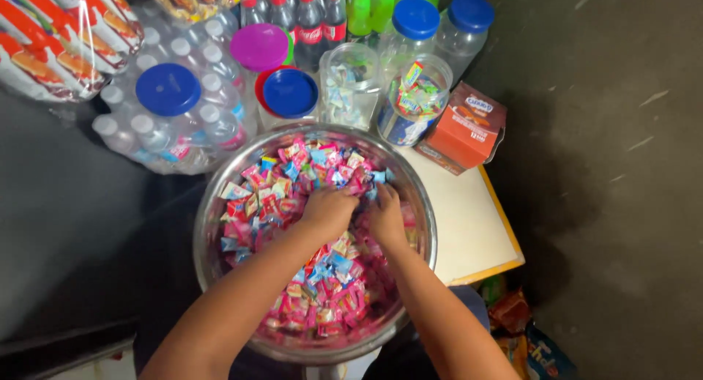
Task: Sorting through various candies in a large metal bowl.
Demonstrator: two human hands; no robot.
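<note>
- Far out to the left of the left hand, a stack of red, white and orange plastic-wrapped packets [51, 39] lies at the upper corner.
- Closer, up and left of the left hand, a shrink-wrapped pack of clear water bottles with white caps [157, 127] carries a clear plastic jar with a round blue lid [168, 89].
- Straight above the left hand stand a jar with a purple lid [259, 47] and a red-rimmed jar with a blue lid [290, 93]; behind them is a row of dark cola bottles with red caps [304, 17].
- The left hand [327, 210] rests knuckles-up in the heap of small pink, blue and red wrapped candies [300, 204], fingers curled down into them; whether it grips any I cannot tell.
- The candies fill a wide round stainless-steel bowl [209, 226] that surrounds both hands.
- The right hand [386, 217] lies just beside the left, nearly touching, fingers pressed together and pointing away, tips buried among the candies.
- Above the right hand stand two open clear plastic jars, one with pale sweets [350, 83], one with bright multicoloured sweets [416, 98], and behind them green soda bottles [381, 6] and two blue-lidded jars [443, 21].
- Up and right of the right hand, an orange cardboard box [465, 127] sits on the cream, yellow-edged desk [469, 226].
- Below and right of the right forearm, colourful snack bags [527, 336] lie on the dark floor [622, 168].
</note>
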